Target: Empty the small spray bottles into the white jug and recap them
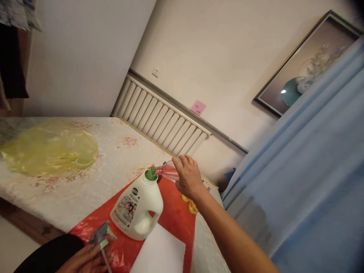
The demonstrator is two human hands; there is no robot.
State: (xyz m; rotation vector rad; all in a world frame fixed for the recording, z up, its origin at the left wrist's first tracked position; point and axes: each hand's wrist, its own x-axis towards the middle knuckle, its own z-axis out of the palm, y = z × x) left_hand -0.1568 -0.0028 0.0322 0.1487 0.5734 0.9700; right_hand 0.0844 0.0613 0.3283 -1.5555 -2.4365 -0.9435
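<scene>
Yellow bag [51, 148] lies far left on the floral bed [119, 151]. At the near edge, the left hand [85, 259] has its fingers closed on a grey spray head [101, 233]. The white jug [139, 212], label unreadable, stands on a red sheet [176, 216]. The right hand [189, 178] grips a bottle [169, 171], tilted at the jug's green funnel [151, 173]. There's a pink note [198, 107] on the wall.

Clear bottle tipped at funnelled jug; spray head detached nearby.
Clear bottle [168, 171] lay near horizontal with pinkish-red liquid inside, its mouth at the green funnel [151, 173] seated in the neck of the white jug [139, 208]; its rear end was hidden in the right hand [187, 178]. Jug stood upright on the red plastic sheet [173, 218], cap off, printed label on its left face, handle cut-out low on the right. Grey-green spray head [101, 234] was off any bottle, thin dip tube trailing down, gripped in the left hand [85, 259] near the jug's base.
</scene>
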